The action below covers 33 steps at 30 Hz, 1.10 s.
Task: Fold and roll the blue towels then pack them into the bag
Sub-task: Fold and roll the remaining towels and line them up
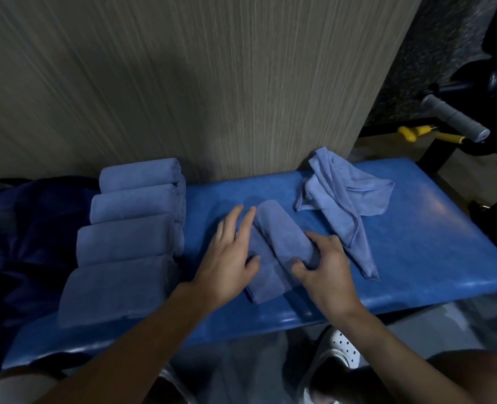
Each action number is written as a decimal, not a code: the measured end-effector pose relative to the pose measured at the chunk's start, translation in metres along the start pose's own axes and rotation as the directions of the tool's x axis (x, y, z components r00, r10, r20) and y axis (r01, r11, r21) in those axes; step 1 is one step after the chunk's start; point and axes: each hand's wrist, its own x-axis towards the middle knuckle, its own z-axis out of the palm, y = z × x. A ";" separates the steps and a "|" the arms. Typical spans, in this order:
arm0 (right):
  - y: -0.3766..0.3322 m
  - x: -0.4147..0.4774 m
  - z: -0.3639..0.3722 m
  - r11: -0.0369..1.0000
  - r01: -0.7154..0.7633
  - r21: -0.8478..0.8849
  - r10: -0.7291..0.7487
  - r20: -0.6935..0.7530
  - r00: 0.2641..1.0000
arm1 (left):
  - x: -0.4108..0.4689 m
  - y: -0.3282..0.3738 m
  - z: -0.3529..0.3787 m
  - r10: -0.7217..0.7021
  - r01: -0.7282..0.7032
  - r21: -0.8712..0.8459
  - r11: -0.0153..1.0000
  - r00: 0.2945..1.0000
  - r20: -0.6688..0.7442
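Holding a half-rolled towel in the middle of the frame, on a blue bench. Gripping the fat rolled part with the right hand, thumb and fingers curled round it. Pressing on the flat part just left of the roll with the left hand, fingers straight and a little spread, thumb touching the cloth. Lying at a slant, with the flat end down near the front edge of the bench. To the left, four rolled towels in a row, side by side and touching, from the wall down toward the lower left. Further left, at the edge of the frame, a dark blue bag, soft and slumped, too dark to tell whether open or closed. Up and to the right, one loose towel crumpled on the bench, its long end just beside the right hand. Behind, a streaky wooden wall. In the upper right, a grey handle and a yellow thing. At the bottom, a white shoe with little holes
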 end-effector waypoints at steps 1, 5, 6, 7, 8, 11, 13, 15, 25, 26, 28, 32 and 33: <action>0.001 -0.001 0.001 0.997 0.068 -0.042 -0.068 0.000 0.998 | 0.004 -0.002 -0.006 0.057 -0.056 0.064 0.996 0.998 -0.020; 0.003 -0.007 0.004 0.924 0.309 -0.225 -0.305 0.055 0.951 | 0.021 -0.009 -0.027 0.300 -0.307 0.204 0.930 0.952 0.065; 0.003 -0.009 0.005 0.898 0.365 -0.245 -0.359 0.072 0.931 | 0.024 -0.011 -0.030 0.335 -0.352 0.233 0.907 0.936 0.110; 0.004 -0.011 0.007 0.877 0.413 -0.244 -0.406 0.082 0.910 | 0.025 -0.012 -0.032 0.358 -0.388 0.261 0.884 0.920 0.156; 0.002 -0.014 0.009 0.867 0.451 -0.211 -0.442 0.090 0.892 | 0.025 -0.015 -0.033 0.369 -0.412 0.276 0.868 0.909 0.196; -0.003 -0.019 0.012 0.887 0.460 0.020 -0.460 0.084 0.884 | 0.014 -0.025 -0.036 0.375 -0.431 0.243 0.869 0.895 0.243; -0.004 -0.021 0.015 0.917 0.377 0.130 -0.384 0.041 0.922 | 0.002 -0.029 -0.038 0.368 -0.421 0.218 0.881 0.897 0.246; -0.005 -0.022 0.017 0.963 0.248 0.101 -0.253 0.039 0.967 | -0.006 -0.028 -0.039 0.293 -0.349 0.188 0.918 0.917 0.271; -0.016 -0.030 0.018 0.888 0.176 -0.424 -0.073 0.249 0.966 | -0.014 -0.018 -0.035 0.188 -0.291 0.402 0.868 0.943 0.276; -0.018 -0.030 0.019 0.911 0.147 -0.386 -0.044 0.263 0.964 | -0.014 -0.019 -0.037 0.164 -0.281 0.397 0.874 0.939 0.303; -0.022 -0.029 0.019 0.958 0.073 -0.276 0.001 0.260 0.966 | -0.011 -0.017 -0.042 0.110 -0.249 0.390 0.887 0.932 0.345; -0.015 -0.017 0.011 0.994 -0.012 -0.105 0.033 0.200 0.979 | 0.002 -0.009 -0.047 0.070 -0.197 0.373 0.907 0.942 0.328; -0.012 -0.013 0.008 0.997 -0.032 -0.067 0.044 0.199 0.979 | 0.006 -0.008 -0.047 0.059 -0.172 0.334 0.927 0.945 0.322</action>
